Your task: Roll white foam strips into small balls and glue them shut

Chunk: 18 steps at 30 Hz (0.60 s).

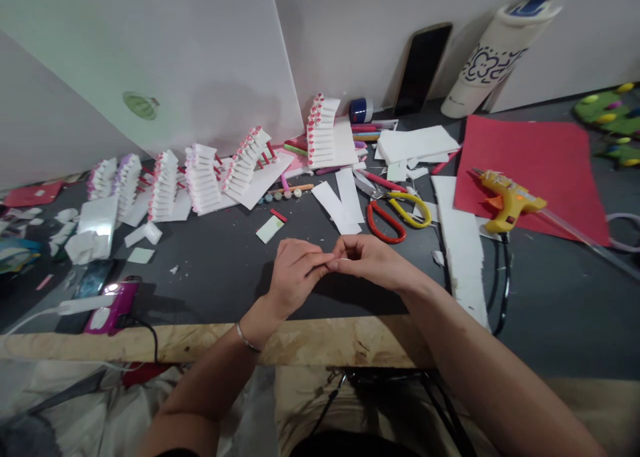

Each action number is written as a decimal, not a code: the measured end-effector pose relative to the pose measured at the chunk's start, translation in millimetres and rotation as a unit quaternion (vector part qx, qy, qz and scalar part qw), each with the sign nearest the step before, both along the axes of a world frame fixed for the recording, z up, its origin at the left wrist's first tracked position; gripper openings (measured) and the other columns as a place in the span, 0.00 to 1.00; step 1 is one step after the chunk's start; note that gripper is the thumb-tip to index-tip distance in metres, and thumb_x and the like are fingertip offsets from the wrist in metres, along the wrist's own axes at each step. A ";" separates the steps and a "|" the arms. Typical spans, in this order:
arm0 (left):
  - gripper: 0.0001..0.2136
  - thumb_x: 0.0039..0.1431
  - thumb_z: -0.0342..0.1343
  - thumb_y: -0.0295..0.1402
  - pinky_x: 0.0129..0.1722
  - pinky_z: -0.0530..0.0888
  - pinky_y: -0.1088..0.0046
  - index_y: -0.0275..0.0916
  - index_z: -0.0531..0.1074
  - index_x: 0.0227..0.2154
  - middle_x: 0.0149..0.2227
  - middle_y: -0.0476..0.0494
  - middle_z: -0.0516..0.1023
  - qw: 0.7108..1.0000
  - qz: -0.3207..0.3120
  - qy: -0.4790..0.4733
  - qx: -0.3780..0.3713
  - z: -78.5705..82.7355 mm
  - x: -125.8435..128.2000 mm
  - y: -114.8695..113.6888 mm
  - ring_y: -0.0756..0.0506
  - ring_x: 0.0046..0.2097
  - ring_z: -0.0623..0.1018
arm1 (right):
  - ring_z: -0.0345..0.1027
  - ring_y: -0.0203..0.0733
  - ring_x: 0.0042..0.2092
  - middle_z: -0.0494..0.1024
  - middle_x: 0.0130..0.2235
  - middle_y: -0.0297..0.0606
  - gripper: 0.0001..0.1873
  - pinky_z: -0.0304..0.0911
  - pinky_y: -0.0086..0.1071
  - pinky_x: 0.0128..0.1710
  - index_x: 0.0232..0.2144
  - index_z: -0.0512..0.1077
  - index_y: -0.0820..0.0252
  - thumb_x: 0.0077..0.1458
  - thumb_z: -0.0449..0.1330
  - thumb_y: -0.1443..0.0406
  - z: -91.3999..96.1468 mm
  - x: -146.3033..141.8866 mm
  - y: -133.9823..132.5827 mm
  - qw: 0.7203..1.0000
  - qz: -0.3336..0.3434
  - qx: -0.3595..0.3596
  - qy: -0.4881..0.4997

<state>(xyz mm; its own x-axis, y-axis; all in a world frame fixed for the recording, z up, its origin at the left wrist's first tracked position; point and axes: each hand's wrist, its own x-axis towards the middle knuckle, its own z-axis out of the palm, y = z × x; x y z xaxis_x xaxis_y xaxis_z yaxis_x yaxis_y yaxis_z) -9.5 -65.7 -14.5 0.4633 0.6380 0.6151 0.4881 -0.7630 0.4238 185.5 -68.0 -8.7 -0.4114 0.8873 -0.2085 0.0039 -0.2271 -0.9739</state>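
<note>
My left hand (299, 270) and my right hand (367, 260) meet fingertip to fingertip above the dark tabletop, near its wooden front edge. Both are closed in a pinch. A thin white sliver (344, 260) shows between the right thumb and fingers; most of it is hidden, so its kind is unclear. The left fingertips press against the same spot. Just beyond the hands lie scissors (387, 222) with one red and one yellow handle, and two white paper strips (337, 204). A small pale green piece (270, 229) rests past the left hand.
Several stepped white paper models with red or purple tips (201, 177) line the back. At right, a yellow glue gun (510, 200) lies on red sheet (575, 177). A white bottle (493, 57) and a phone (423, 67) lean on the wall. A magenta device (111, 310) with cables sits left.
</note>
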 end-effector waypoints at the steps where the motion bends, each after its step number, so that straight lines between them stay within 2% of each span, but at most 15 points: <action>1: 0.06 0.61 0.58 0.36 0.41 0.70 0.68 0.43 0.77 0.37 0.33 0.47 0.78 1.000 0.001 -0.010 -0.008 0.0 0.3 -0.1 0.48 0.37 0.75 | 0.57 0.30 0.26 0.70 0.24 0.29 0.16 0.52 0.27 0.26 0.24 0.70 0.60 0.45 0.67 0.55 0.7 0.3 0.1 1.000 0.003 -0.001 0.001; 10: 0.05 0.57 0.62 0.35 0.37 0.71 0.71 0.40 0.78 0.33 0.33 0.46 0.78 0.985 -0.012 -0.106 -0.135 0.2 2.3 -1.5 0.49 0.35 0.75 | 0.53 0.29 0.24 0.66 0.22 0.27 0.15 0.47 0.27 0.24 0.25 0.72 0.61 0.49 0.65 0.55 7.3 7.0 0.8 0.999 0.038 -0.002 0.015; 18: 0.05 0.53 0.65 0.35 0.33 0.71 0.75 0.40 0.79 0.30 0.30 0.47 0.75 0.951 -0.042 -0.210 -0.222 2.4 6.8 -3.3 0.51 0.32 0.73 | 0.50 0.28 0.23 0.63 0.22 0.27 0.16 0.43 0.27 0.23 0.30 0.75 0.63 0.49 0.65 0.54 3.2 3.3 -0.3 0.996 0.053 -0.041 0.053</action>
